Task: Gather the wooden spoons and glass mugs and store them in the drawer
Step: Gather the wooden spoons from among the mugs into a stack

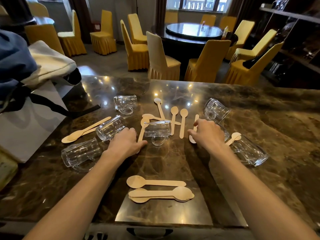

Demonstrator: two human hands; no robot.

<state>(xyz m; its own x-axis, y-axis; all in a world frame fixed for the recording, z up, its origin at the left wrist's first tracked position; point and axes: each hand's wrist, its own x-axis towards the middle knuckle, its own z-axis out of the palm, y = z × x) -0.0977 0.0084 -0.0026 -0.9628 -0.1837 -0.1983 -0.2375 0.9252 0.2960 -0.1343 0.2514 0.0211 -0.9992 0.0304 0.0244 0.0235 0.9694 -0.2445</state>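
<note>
nothing legible in this one tbh. there's a reddish sign (96, 25) on the far wall, but it's way too small and blurry to make out any letters. the two bottles (225, 32) on the round table (173, 39) have labels, but they're just smudges of colour from here, so no brand or number i could call.

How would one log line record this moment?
phase: gathering; left hand: at tipped glass mug, grip unclear; right hand: pinching wooden spoon
</note>
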